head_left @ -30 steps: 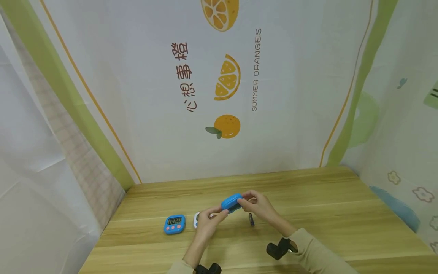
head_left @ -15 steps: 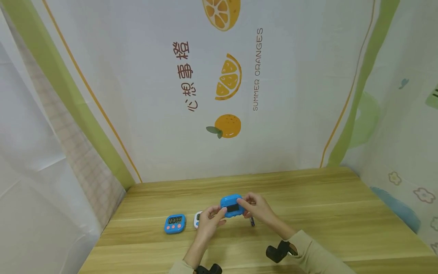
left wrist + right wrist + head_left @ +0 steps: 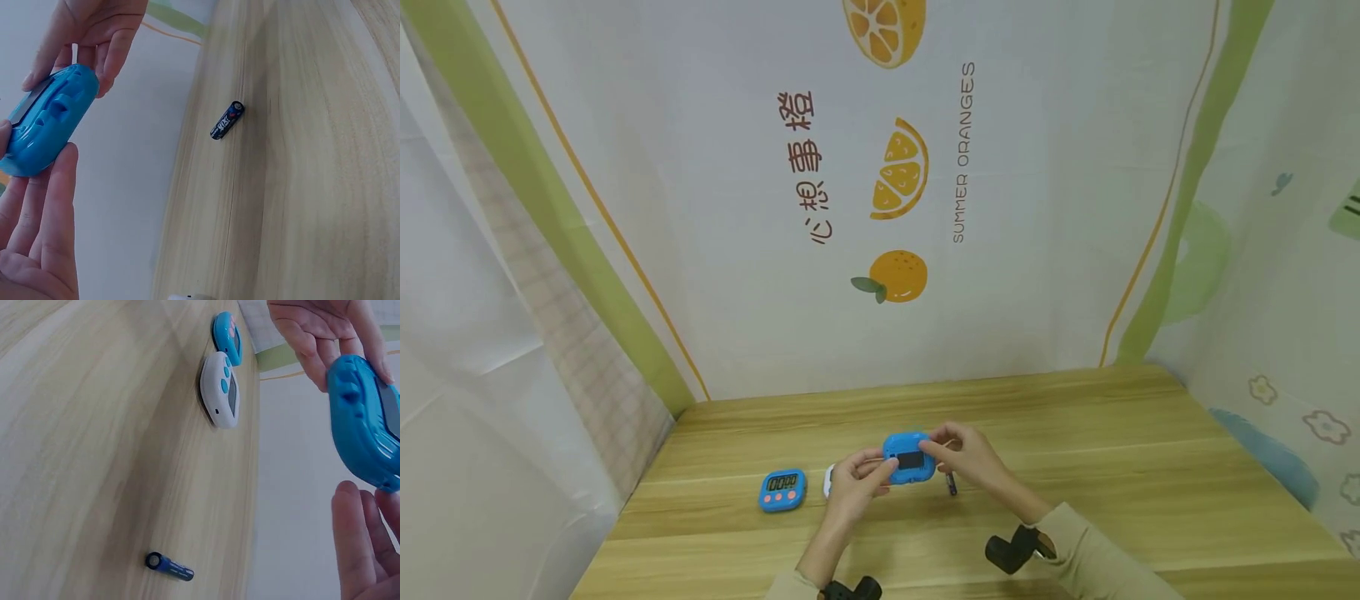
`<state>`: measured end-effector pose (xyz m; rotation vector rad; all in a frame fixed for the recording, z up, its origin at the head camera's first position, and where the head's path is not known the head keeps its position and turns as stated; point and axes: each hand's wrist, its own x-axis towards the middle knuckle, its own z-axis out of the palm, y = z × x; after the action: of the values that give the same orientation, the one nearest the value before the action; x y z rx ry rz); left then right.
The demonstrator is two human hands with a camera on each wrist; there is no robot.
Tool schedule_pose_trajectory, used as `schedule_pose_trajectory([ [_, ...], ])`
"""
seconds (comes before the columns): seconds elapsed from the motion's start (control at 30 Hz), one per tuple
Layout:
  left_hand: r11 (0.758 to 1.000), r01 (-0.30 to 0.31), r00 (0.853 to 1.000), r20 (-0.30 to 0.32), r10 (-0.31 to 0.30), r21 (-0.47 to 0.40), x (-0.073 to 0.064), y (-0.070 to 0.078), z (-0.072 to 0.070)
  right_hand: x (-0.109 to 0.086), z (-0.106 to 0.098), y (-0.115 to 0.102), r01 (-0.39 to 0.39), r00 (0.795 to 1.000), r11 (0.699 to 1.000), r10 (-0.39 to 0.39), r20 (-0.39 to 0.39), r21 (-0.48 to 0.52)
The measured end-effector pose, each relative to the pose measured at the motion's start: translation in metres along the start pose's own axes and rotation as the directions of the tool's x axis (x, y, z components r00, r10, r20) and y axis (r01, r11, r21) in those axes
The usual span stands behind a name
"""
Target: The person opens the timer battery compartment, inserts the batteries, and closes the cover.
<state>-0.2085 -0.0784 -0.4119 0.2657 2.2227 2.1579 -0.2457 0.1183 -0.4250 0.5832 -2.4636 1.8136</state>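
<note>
Both hands hold a blue digital timer (image 3: 898, 443) above the table, its side with a dark rectangular panel turned toward the head camera. My left hand (image 3: 853, 483) pinches its left edge, thumb on the near face. At the opposite edge, my right hand (image 3: 964, 452) grips it between thumb and fingers. Notches along the timer's rim (image 3: 65, 106) show in the left wrist view. Below and right of it, a small dark blue battery (image 3: 227, 120) lies on the table. Partly behind my left hand sits a white timer (image 3: 215, 394) with blue buttons.
Another blue timer (image 3: 782, 490) with pink buttons and a lit-looking "00:00" display lies left of the white one. The wooden table (image 3: 1075, 433) ends at a printed curtain (image 3: 1015, 292) at the back. More cloth hangs at both sides.
The hands have tilted the held timer so that its panelled face has come into fuller view, and it has dropped slightly. Both hands have kept hold. The timers and battery on the table stay put.
</note>
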Motion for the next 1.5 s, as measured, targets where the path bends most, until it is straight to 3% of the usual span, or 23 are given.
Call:
schedule_pose_trajectory([
  [0.23, 0.998, -0.012, 1.000, -0.011, 0.013, 0.061, 0.005, -0.007, -0.004, 0.001, -0.005, -0.005, 0.095, 0.994, 0.992, -0.090, 0.069, -0.080],
  [0.37, 0.990, -0.047, 0.999, 0.031, 0.043, 0.131, 0.009, -0.013, -0.007, 0.003, -0.006, -0.009, 0.138, 0.985, 0.984, -0.124, 0.118, -0.115],
  [0.53, 0.969, -0.113, 0.990, 0.111, 0.091, 0.218, 0.010, -0.010, -0.005, 0.002, -0.005, -0.012, 0.186, 0.967, 0.975, -0.159, 0.197, -0.124],
  [0.7, 0.948, -0.159, 0.985, 0.111, 0.133, 0.274, 0.012, -0.005, 0.001, -0.005, -0.004, -0.021, 0.197, 0.963, 0.973, -0.169, 0.212, -0.117],
  [0.87, 0.959, -0.186, 0.982, 0.069, 0.175, 0.213, 0.013, -0.001, 0.004, -0.010, -0.006, -0.033, 0.153, 0.977, 0.987, -0.144, 0.159, -0.042],
  [1.07, 0.978, -0.190, 0.980, 0.073, 0.184, 0.091, 0.010, -0.002, 0.004, -0.006, -0.006, -0.019, 0.046, 0.996, 0.998, -0.049, 0.076, 0.043],
  [1.23, 0.976, -0.213, 0.974, 0.081, 0.210, 0.037, 0.007, -0.004, 0.004, -0.009, -0.007, -0.026, 0.039, 0.998, 0.996, -0.043, 0.049, 0.079],
  [1.37, 0.974, -0.225, 0.972, 0.076, 0.222, 0.023, 0.006, -0.004, 0.005, -0.010, -0.007, -0.025, 0.073, 0.996, 0.992, -0.077, 0.038, 0.098],
  [1.5, 0.976, -0.219, 0.973, 0.071, 0.218, -0.003, 0.005, -0.004, 0.004, -0.013, -0.007, -0.034, 0.175, 0.981, 0.981, -0.181, 0.065, 0.085],
])
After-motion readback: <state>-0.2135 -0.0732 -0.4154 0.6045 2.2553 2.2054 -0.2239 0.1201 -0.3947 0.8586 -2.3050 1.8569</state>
